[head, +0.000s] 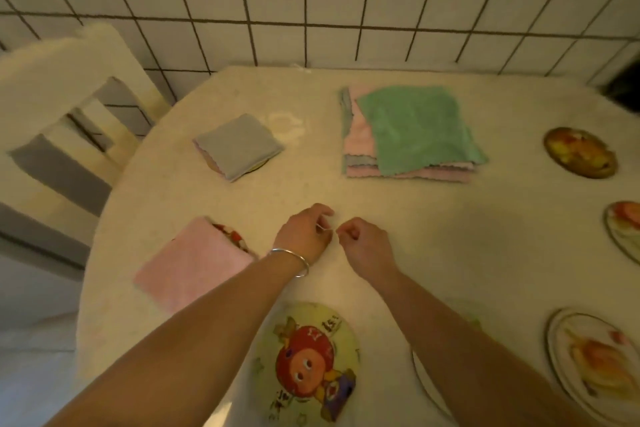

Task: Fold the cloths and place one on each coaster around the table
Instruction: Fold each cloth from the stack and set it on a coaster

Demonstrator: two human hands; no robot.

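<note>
Chair (65,121) sitting at nine to ten o'clock of the table (398,218), pale frame with slatted back, grey seat showing beneath. Tiled wall (311,0) running behind at twelve o'clock, white squares, dark grout. Dark object (623,87) showing at two o'clock, too cropped to identify.

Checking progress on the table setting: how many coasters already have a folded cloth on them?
2. A folded grey cloth covers one far left; a folded pink cloth covers another near left. More may lie outside the view.
</note>
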